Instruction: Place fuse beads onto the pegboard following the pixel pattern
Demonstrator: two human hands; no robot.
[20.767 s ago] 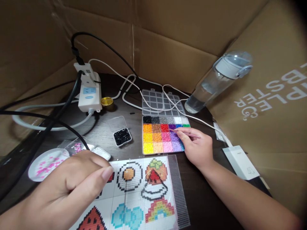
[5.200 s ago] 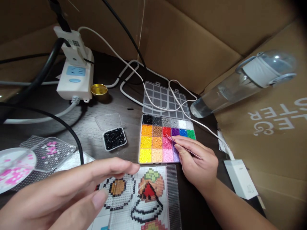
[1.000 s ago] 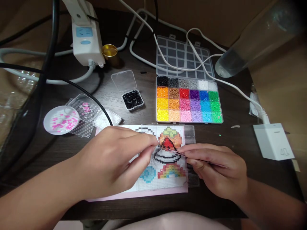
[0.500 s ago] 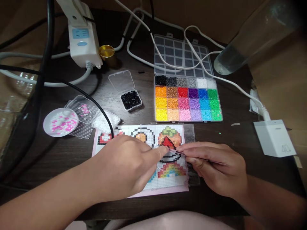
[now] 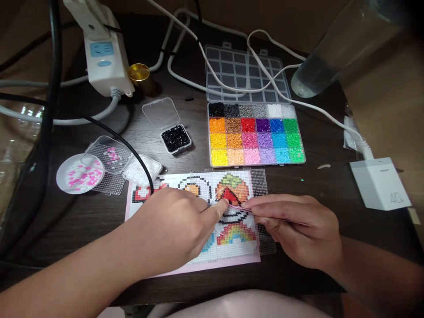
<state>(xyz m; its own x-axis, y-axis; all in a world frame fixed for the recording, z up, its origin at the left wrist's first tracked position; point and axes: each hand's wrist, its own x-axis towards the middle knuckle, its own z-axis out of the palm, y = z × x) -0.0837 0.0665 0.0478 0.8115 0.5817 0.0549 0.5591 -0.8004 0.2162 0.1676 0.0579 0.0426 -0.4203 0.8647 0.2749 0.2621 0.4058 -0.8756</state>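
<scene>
My right hand (image 5: 298, 229) pinches slim pinkish tweezers (image 5: 241, 209), their tips pointing left over the patterned sheet. Against those tips rests the index finger of my left hand (image 5: 185, 225); its other fingers are curled under, and what they hold, if anything, is hidden. Just beyond the fingertip shows a red triangular patch with a dark edge (image 5: 229, 195). Beneath both hands lies a pink-bordered pattern sheet (image 5: 202, 265), with a clear pegboard (image 5: 266, 234) over it. Persimmon (image 5: 243, 190) and rainbow (image 5: 236, 234) designs show on it.
A many-coloured bead case (image 5: 256, 164) stands open behind the sheet. Left of it are a box of black beads (image 5: 176, 139), a box of white beads (image 5: 141, 172) and a white dish (image 5: 61, 176) of pink and white beads. Cables, a power strip (image 5: 106, 73) and a charger (image 5: 380, 185) surround these.
The view has shifted slightly, so most things appear a little further left. My hands keep nearly the same pose, left index finger at the tweezer tips.
</scene>
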